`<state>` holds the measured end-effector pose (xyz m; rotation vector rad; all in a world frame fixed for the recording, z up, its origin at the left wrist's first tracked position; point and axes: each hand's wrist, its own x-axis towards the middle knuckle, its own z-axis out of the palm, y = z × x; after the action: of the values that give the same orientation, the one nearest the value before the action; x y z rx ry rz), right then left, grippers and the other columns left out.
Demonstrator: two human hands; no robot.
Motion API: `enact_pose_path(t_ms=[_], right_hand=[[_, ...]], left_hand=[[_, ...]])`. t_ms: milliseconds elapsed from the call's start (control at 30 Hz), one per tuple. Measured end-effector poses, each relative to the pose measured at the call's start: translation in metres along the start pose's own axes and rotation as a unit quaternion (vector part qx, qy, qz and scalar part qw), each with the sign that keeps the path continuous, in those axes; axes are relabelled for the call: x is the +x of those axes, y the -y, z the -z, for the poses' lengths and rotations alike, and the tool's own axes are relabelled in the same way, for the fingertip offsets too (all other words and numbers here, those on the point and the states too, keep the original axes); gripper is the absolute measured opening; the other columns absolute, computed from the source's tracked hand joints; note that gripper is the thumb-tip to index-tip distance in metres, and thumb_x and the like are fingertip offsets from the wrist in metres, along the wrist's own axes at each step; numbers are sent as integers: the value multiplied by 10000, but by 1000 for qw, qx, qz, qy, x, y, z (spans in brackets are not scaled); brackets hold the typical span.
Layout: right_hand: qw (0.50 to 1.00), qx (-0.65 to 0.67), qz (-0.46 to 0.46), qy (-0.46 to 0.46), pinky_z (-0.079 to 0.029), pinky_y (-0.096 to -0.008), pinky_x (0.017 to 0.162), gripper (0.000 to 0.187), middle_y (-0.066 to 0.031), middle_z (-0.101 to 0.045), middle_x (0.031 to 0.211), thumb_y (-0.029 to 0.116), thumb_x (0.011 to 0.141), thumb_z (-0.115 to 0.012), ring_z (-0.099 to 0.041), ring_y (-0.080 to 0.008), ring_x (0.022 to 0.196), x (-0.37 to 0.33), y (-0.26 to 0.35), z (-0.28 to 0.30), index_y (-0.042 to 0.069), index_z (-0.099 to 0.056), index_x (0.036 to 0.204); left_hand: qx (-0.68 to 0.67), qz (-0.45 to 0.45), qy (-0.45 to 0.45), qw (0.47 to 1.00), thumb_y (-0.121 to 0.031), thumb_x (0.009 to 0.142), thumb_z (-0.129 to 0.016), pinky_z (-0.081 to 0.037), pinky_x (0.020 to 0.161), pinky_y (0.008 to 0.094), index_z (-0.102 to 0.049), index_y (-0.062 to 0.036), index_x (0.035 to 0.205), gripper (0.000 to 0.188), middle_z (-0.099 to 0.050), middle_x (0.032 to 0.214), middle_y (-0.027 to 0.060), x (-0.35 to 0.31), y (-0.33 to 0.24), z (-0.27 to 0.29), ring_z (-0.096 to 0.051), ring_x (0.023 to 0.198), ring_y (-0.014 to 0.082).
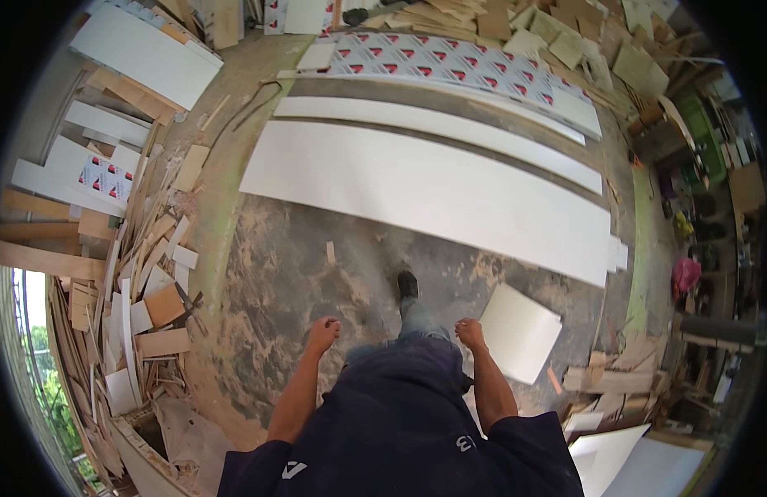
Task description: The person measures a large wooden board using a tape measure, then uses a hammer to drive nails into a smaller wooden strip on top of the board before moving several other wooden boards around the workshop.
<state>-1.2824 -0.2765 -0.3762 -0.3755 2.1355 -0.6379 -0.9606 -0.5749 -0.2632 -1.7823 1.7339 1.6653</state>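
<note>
A dusty concrete workshop floor (317, 273), ringed by offcut heaps, carries long white laminate boards. Both hands are empty, fingers loosely curled: the left hand (322, 334) and right hand (470, 331) hang at the hips mid-stride. Nearest lies a small white panel (518, 331), just beside the right hand; the large white board (433, 195) lies ahead. Stepping clear of the scraps matters here.
</note>
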Motion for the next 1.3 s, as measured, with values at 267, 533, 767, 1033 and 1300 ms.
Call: enact_pose_path(t_ms=[267, 533, 767, 1033, 1300], right_hand=[[979, -167, 104, -46, -537, -393, 662, 220, -129, -693, 733, 194, 802, -546, -680, -277, 683, 152, 191, 30, 58, -711, 851], [965, -182, 186, -26, -535, -354, 664, 209, -130, -682, 708, 183, 807, -547, -677, -245, 660, 226, 385, -69, 47, -701, 846], [947, -216, 229, 65, -517, -370, 684, 200, -159, -683, 797, 182, 838, -589, -674, -277, 759, 204, 474, -232, 20, -685, 906], [908, 106, 327, 239, -494, -347, 745, 187, -142, -658, 921, 155, 850, -620, -644, -269, 831, 91, 797, -357, 4, -659, 953], [869, 113, 448, 175, -435, -435, 824, 240, -191, -474, 1032, 145, 845, -599, -514, -373, 927, 90, 970, -461, 38, -522, 1045]], left_hand=[[-173, 16, -128, 977, -192, 889, -576, -514, 670, 340, -611, 10, 1116, 306, -657, 874, 105, 48, -9, 106, -650, 749, 207], [-246, 219, -123, 936, -132, 914, -525, -474, 531, 321, -618, 11, 1032, 208, -639, 830, 119, 81, 97, 229, -618, 660, 204], [-331, 228, -217, 890, -174, 922, -514, -452, 470, 326, -607, 23, 1015, 237, -634, 757, 135, 146, 99, 428, -592, 562, 216], [-230, 68, -202, 950, -200, 880, -562, -467, 532, 306, -613, 18, 959, 238, -636, 792, 110, 302, -88, 580, -609, 602, 178], [-134, 126, -99, 978, -198, 815, -559, -491, 623, 425, -642, 58, 799, 270, -660, 733, 192, 461, -158, 664, -637, 653, 310]])
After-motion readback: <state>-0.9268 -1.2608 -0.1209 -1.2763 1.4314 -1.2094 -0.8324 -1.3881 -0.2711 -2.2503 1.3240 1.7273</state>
